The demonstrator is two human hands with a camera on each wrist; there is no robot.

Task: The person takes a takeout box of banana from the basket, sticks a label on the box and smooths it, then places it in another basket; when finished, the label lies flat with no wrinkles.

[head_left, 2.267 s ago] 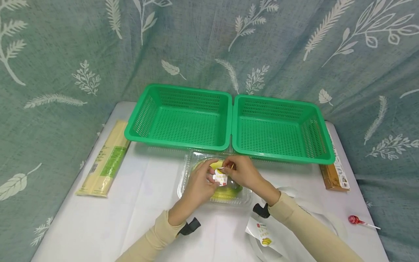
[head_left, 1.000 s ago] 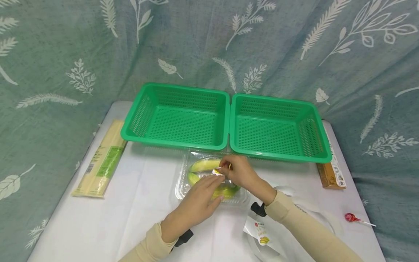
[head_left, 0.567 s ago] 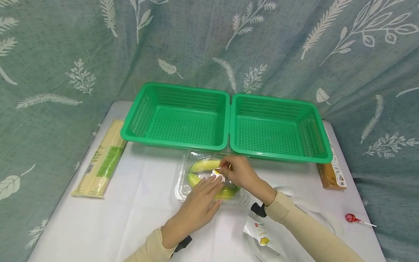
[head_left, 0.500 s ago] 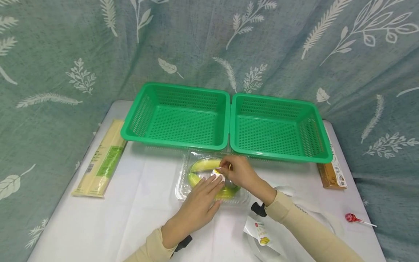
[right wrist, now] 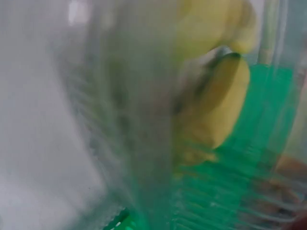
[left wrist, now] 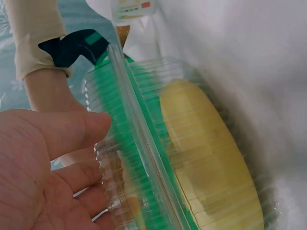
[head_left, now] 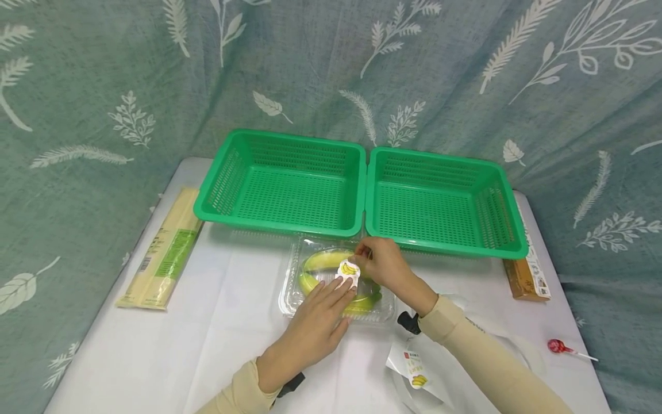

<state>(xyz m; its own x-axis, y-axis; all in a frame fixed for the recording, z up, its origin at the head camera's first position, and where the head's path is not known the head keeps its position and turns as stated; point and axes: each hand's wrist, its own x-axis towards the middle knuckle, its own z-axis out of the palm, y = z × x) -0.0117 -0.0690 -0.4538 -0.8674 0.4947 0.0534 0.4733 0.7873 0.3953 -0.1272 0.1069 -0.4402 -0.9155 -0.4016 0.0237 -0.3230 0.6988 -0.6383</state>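
Note:
A clear plastic clamshell box (head_left: 286, 293) holds yellow-green bananas (head_left: 322, 260) at the middle of the table; a banana (left wrist: 206, 148) also shows through its wall in the left wrist view. On the lid lies a white label sticker (head_left: 349, 271) with a banana picture. My left hand (head_left: 316, 325) rests its straight fingers on the sticker's lower part. My right hand (head_left: 384, 261), fingers curled, pinches the sticker's upper right edge. The right wrist view is blurred, with bananas (right wrist: 225, 96) showing through plastic.
Two green plastic baskets (head_left: 289, 221) (head_left: 445, 244) stand side by side behind the box. A noodle-like packet (head_left: 162, 250) lies left. At right are a brown box (head_left: 522, 279), a lollipop (head_left: 557, 346) and backing paper with another banana sticker (head_left: 416, 368).
My left hand has gone from the sticker's left side to lying across its lower part. My right hand has shifted slightly up, and the sticker's banana picture now shows whole.

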